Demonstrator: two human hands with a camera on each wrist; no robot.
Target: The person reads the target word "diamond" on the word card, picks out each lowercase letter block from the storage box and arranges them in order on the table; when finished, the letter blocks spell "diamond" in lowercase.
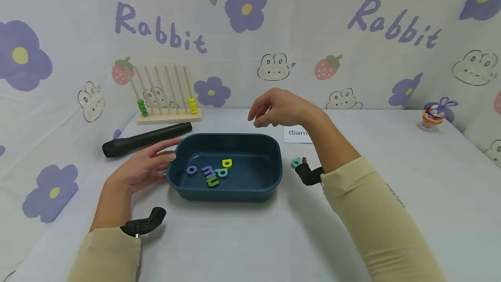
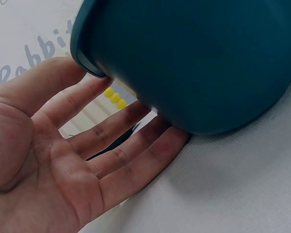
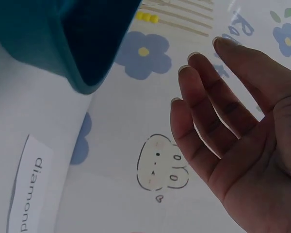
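Note:
A dark blue-green plastic tray stands on the table. In it lie several small letters: a purple ring-shaped o, a purple m, a green letter, a teal letter and a yellow letter. My left hand rests against the tray's left end, fingers extended along its outer wall in the left wrist view. Above and behind the tray's right back corner hovers my right hand. Its fingers are loosely bent, with nothing between them.
A white card reading "diamond" lies right of the tray, partly covered by my right arm. Near my right wrist sits another teal letter. Behind are a black microphone-shaped object and a bead rack; a cupcake-like ornament stands far right.

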